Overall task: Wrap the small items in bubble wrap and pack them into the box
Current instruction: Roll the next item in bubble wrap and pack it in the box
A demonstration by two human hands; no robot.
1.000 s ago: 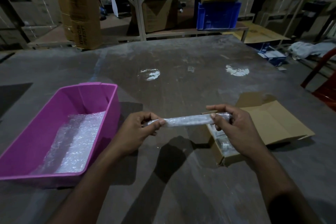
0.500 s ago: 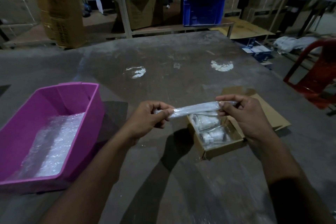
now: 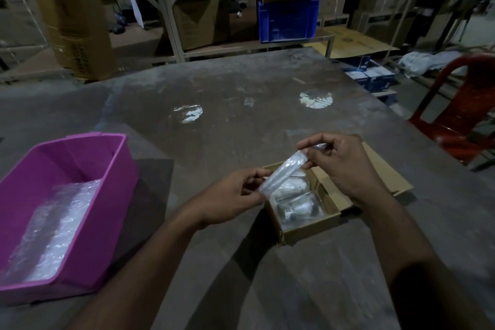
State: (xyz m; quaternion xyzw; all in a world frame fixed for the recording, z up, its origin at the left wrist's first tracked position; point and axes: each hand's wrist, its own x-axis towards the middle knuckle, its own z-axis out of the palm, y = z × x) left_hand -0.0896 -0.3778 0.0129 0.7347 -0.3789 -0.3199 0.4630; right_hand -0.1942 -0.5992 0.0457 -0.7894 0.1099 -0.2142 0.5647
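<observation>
Wrapped item (image 3: pixel 285 172) pinched endwise, left hand (image 3: pixel 232 197), right hand (image 3: pixel 341 163), seemingly above box (image 3: pixel 308 225)

The scene is dim, with muddy colour and soft detail throughout. Light falls from above: 2 bright glare patches (image 3: pixel 316 98) shine on the table (image 3: pixel 241 83) beyond the hands, and a fainter sheen catches the wrapped item (image 3: pixel 284 171) held between the left hand (image 3: pixel 233 195) and right hand (image 3: pixel 345 166). Dark shadows of the forearms spread across the table below both hands toward the camera. The pink bin (image 3: pixel 115 169) left of the hands casts a block of shadow toward them. Wide-angle bending tilts the shelving (image 3: pixel 166 8) far beyond the hands, and the red chair (image 3: pixel 455 120) to their right smears with motion blur.
</observation>
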